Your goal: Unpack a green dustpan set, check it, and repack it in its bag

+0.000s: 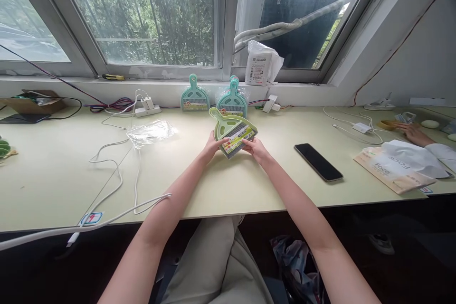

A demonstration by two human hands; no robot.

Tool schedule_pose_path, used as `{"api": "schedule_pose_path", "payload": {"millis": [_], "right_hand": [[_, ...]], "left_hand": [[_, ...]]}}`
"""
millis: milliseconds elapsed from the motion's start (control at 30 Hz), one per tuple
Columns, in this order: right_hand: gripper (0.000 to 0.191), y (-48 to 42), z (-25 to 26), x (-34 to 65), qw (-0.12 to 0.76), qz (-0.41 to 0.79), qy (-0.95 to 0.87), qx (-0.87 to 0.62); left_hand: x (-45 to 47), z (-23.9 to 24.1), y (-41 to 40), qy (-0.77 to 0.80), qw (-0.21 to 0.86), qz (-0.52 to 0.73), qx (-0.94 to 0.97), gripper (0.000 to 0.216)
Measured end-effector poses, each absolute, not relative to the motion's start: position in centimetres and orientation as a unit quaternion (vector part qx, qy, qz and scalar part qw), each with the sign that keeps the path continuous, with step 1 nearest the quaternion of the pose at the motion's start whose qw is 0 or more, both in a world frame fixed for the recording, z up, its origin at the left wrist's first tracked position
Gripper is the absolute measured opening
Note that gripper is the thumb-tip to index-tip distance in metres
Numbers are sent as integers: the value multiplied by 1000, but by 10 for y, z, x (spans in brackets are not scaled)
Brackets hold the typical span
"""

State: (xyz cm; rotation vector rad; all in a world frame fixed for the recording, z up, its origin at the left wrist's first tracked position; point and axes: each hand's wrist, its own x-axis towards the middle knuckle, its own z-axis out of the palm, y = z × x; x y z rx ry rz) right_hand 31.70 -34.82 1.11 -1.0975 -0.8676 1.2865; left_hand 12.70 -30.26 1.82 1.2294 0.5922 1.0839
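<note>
Between both hands (213, 146) (257, 148): green dustpan set (233, 134)

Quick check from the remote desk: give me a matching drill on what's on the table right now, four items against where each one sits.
Things:
1. light green dustpan set
2. black phone
3. clear plastic bag
4. teal dustpan sets

Places:
A. standing at the back by the window ledge
B. lying flat on the table, right of the right hand
C. held between both hands, the left hand on its near-left edge
D. lying crumpled on the table, left of the hands

Pairs: 1-C, 2-B, 3-D, 4-A
</note>
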Motion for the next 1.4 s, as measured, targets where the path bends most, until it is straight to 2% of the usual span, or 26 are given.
{"api": "schedule_pose_path", "payload": {"millis": [100, 333, 767, 1067, 1400], "right_hand": [[21, -349, 14, 320, 588, 547, -370, -467], [18, -352, 15, 315, 599, 547, -353, -466], [16, -354, 13, 313, 621, 547, -352, -438], [33, -357, 17, 312, 571, 576, -427, -400], [27, -355, 13, 306, 594, 565, -387, -422]], "left_hand": [[126, 16, -301, 273, 667, 459, 519, 63], [125, 18, -302, 264, 671, 461, 516, 71], [118, 20, -299, 236, 679, 435, 542, 68], [121, 17, -299, 228, 683, 463, 517, 65], [123, 9, -299, 274, 677, 462, 503, 72]]}}
